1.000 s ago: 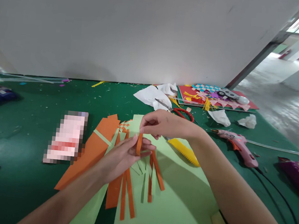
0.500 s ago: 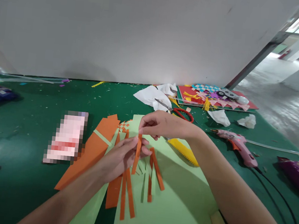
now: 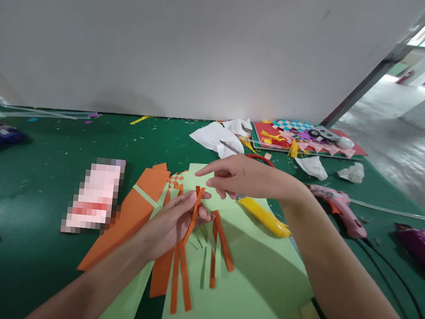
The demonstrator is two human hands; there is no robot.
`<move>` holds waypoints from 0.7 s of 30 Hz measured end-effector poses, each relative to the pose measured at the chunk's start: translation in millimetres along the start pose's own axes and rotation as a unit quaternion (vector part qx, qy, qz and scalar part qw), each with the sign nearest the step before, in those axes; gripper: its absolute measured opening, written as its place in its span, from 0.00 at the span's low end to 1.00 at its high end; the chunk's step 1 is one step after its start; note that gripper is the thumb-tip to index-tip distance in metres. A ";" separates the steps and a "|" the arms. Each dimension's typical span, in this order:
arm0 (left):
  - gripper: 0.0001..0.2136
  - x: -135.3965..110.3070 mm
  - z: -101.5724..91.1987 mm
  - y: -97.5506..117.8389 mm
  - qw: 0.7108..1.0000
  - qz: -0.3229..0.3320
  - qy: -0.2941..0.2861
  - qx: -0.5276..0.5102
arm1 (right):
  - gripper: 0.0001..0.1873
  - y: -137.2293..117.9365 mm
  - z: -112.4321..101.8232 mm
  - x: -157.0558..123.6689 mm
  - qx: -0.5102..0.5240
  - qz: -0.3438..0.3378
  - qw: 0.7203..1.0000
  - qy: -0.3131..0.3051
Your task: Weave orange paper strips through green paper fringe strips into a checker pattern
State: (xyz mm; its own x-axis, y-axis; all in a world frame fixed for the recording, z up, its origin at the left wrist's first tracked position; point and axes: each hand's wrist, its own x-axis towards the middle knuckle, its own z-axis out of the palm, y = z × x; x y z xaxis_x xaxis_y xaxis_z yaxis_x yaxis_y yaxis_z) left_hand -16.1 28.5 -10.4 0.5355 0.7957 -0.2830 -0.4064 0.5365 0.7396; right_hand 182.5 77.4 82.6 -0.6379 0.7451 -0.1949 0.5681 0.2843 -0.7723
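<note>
Between its thumb and fingers, my left hand (image 3: 174,226) pinches an orange paper strip (image 3: 192,220), with its upper end showing as two crossed ends. Just above and to the right hovers my right hand (image 3: 229,178), index finger stretched out, apart from the strip. Several loose orange strips (image 3: 185,277) and thin green strips lie below on the light green paper sheet (image 3: 257,279). Left of the hands rests orange paper (image 3: 127,221) with a green band across it. A small orange-and-white checked woven piece (image 3: 176,179) shows behind my left hand.
A yellow-handled cutter (image 3: 265,217) lies under my right wrist. Red-handled scissors (image 3: 260,158) sit by crumpled white tissue (image 3: 214,137). At the right are a pink glue gun (image 3: 339,207) with its cord and a purple packet (image 3: 420,247). A blurred pink item (image 3: 94,196) lies left.
My right hand has let go of the strip's top and drawn slightly right, its index finger extending. In my left hand the strip now tilts, showing two crossed ends.
</note>
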 end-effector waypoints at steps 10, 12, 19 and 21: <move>0.10 -2.9 1.8 0.5 0.999 -0.001 -0.025 0.035 | 0.09 5.5 2.2 8.8 -0.008 -0.032 0.999 -0.028; 0.10 -2.9 2.3 0.5 0.999 -0.001 -0.025 0.041 | 0.08 5.7 3.2 9.3 -0.005 -0.032 0.999 -0.030; 0.12 -2.8 0.8 0.5 0.998 -0.014 -0.021 0.060 | 0.05 6.5 5.4 10.0 0.001 -0.047 0.998 -0.035; 0.12 -2.6 0.5 0.4 0.998 -0.014 -0.018 0.062 | 0.05 6.3 5.4 10.2 0.001 -0.045 0.998 -0.036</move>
State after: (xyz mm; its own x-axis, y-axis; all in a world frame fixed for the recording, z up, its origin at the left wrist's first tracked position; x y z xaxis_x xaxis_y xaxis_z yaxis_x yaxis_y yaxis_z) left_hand -17.3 26.4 -9.1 0.5722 0.7693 -0.2843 -0.2972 0.5175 0.8024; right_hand 176.8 83.5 72.5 -0.7224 0.6707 -0.1683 0.5058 0.3465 -0.7900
